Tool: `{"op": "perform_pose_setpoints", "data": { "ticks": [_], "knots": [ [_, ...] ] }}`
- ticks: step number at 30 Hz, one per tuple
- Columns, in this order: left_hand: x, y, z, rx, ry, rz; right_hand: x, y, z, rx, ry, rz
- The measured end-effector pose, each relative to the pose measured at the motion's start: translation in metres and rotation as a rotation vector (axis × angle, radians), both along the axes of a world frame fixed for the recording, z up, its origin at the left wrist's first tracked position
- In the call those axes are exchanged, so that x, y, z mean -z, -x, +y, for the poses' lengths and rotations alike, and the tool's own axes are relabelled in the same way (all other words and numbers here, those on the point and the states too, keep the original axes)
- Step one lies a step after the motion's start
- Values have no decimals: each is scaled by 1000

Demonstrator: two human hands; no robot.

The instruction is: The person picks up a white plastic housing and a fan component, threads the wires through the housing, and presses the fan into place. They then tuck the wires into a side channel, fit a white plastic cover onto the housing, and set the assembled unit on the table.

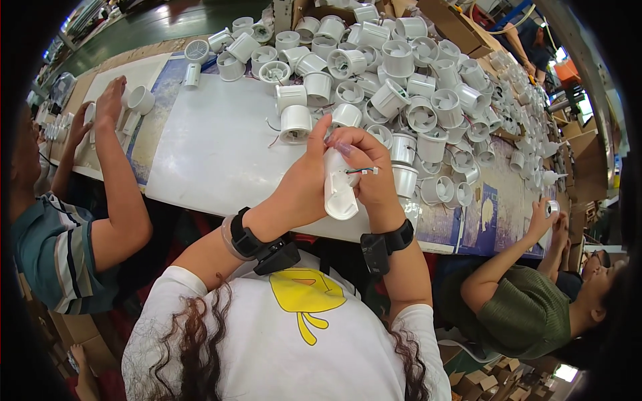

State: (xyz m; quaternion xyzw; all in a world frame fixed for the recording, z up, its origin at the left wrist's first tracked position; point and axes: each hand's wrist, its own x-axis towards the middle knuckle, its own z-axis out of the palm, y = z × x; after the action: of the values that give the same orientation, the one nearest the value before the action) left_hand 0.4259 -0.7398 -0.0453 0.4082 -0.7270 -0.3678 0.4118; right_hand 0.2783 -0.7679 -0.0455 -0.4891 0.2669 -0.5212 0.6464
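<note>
Both hands hold one white fan housing [340, 187] just above the near edge of the white surface [214, 147]. Left hand [301, 184] wraps the housing's left side, thumb up along it, fingers closed around the body. Right hand [368, 177] is closed on the housing's right side, fingertips pinching near the thin red-and-black wire lead [361, 171] with its small white plug, which sticks out to the right of the housing. Beyond the housing, farther across the surface, lies a big loose pile of similar white fan housings [401, 73]; a few stray ones sit just behind the held housing. Two other people work either side of the housing: one arm [120, 187] at left, one hand [545, 214] at right. Risk, as a judgement: the lead looks thin, so a hard tug could pull it from its joint or bend the plug. The smooth housing could also slip and drop off the near edge. An elbow could knock the pile.
</note>
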Motion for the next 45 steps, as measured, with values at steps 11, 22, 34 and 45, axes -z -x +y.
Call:
{"op": "perform_pose_setpoints", "data": {
  "ticks": [11,22,34,45],
  "knots": [
    [7,3,3,-19,9,9,-1,-2,3,48,-112,41],
    [-8,-3,-4,92,-52,76,-4,-1,0,31,-86,45],
    [-4,1,0,52,3,82,-11,-3,0,44,-131,67],
    [-1,1,-3,53,-92,108,-12,-2,-1,65,-206,49]
  ]
}}
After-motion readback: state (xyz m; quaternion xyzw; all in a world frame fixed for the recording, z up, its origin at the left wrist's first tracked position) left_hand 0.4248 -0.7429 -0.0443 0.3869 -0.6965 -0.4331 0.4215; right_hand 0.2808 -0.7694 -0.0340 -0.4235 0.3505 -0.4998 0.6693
